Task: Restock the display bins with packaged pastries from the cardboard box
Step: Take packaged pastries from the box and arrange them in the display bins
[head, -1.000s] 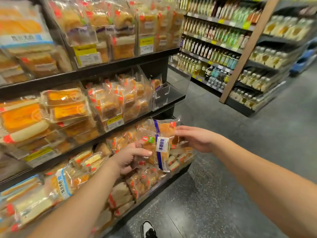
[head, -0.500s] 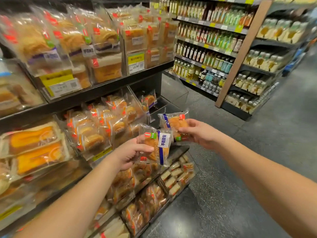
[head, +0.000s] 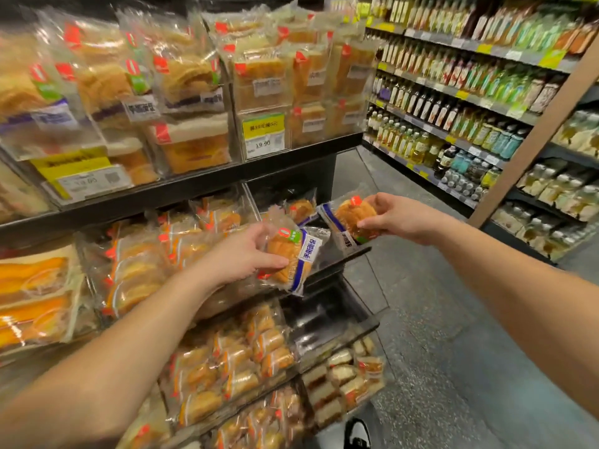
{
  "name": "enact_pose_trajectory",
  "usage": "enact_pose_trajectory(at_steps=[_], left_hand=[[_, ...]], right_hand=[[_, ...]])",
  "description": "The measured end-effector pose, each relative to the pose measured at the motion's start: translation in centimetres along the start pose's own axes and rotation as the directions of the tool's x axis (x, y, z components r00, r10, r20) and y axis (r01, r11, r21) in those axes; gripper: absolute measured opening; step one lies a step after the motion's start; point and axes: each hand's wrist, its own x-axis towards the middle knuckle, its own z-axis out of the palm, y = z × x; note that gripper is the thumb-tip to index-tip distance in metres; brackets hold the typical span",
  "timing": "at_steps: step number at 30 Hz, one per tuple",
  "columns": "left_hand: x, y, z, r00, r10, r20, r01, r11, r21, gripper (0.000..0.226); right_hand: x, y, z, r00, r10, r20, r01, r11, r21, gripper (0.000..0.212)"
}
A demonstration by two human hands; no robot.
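Shop shelf tag (head: 264,135) reads 19.90, hands (head: 238,254) (head: 400,218) holding pastry packs (head: 293,257) (head: 351,222)

Single head-worn view, forward and down, close over hands (head: 324,241) at shelves (head: 181,189)

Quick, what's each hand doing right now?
Left hand: holding a bread pack.
Right hand: pinching a second pack over the clear bin.

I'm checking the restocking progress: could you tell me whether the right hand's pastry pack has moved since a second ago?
Yes. The right hand has lifted its pastry pack up to the nearly empty clear bin.
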Motion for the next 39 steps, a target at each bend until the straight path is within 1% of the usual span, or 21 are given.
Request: enact_pose_trajectory(at_steps=[2,3,5,7,12,14,16,19,21,23,26,28,31,35,39], left_hand=[[2.1,1.9,0.1,0.996,0.009,-0.084,-0.002,0.996,0.086,0.053],[3.2,2.8,0.2,0.993,0.009,-0.114,0.008,0.988,0.151,0.057],[5.5,4.6,0.2,0.985,-0.001,-0.172,0.055,0.949,0.311,0.066],[7.8,6.1,0.2,0.976,-0.011,-0.218,0.101,0.910,0.403,0.068],[11.8,7.9,-0.6,0.964,-0.080,-0.252,0.200,0.845,0.496,0.065],[12.9,8.1,-0.6,0.960,-0.104,-0.259,0.228,0.827,0.514,0.064],[13.9,8.1,-0.5,0.962,-0.107,-0.252,0.232,0.810,0.539,0.063],[15.1,7.4,0.1,0.965,-0.137,-0.223,0.245,0.769,0.590,0.056],[16.0,6.4,0.8,0.963,-0.181,-0.200,0.268,0.724,0.635,0.045],[16.8,5.4,1.8,0.954,-0.231,-0.190,0.298,0.683,0.667,0.036],[17.8,3.7,3.3,0.946,-0.262,-0.191,0.319,0.637,0.702,0.029],[18.2,2.8,4.2,0.943,-0.275,-0.188,0.326,0.643,0.693,0.031],[18.5,1.5,5.1,0.937,-0.298,-0.182,0.337,0.634,0.696,0.027],[18.8,0.4,6.1,0.935,-0.301,-0.186,0.341,0.623,0.704,0.048],[18.8,-0.5,6.8,0.939,-0.279,-0.201,0.331,0.578,0.746,0.064]], right_hand=[[2.8,-0.4,-1.7,1.000,-0.028,0.000,0.028,0.995,-0.098,0.053],[4.2,-0.6,-2.4,0.999,-0.048,-0.004,0.047,0.986,-0.161,0.056],[6.4,-0.8,-3.7,0.997,-0.082,-0.007,0.076,0.952,-0.297,0.061],[8.1,-1.0,-4.7,0.995,-0.103,0.020,0.103,0.920,-0.378,0.059],[11.6,-1.9,-6.1,0.982,-0.124,0.143,0.171,0.902,-0.395,0.056],[12.7,-2.4,-6.6,0.973,-0.125,0.196,0.196,0.893,-0.404,0.048],[13.9,-2.9,-7.0,0.964,-0.122,0.235,0.220,0.865,-0.451,0.042],[15.3,-3.3,-6.9,0.961,-0.115,0.251,0.243,0.784,-0.572,0.048],[16.1,-3.2,-6.1,0.955,-0.109,0.276,0.274,0.680,-0.680,0.057],[17.0,-2.7,-4.8,0.948,-0.083,0.306,0.292,0.604,-0.742,0.058],[18.7,-1.8,-2.6,0.934,-0.119,0.337,0.345,0.542,-0.766,0.051],[19.8,-1.0,-1.4,0.923,-0.170,0.345,0.383,0.505,-0.774,0.046],[21.3,0.3,0.2,0.900,-0.227,0.371,0.435,0.454,-0.778,0.043],[22.8,1.6,1.8,0.878,-0.268,0.397,0.476,0.411,-0.777,0.043],[23.8,1.8,3.3,0.843,-0.316,0.436,0.535,0.402,-0.743,0.050]])
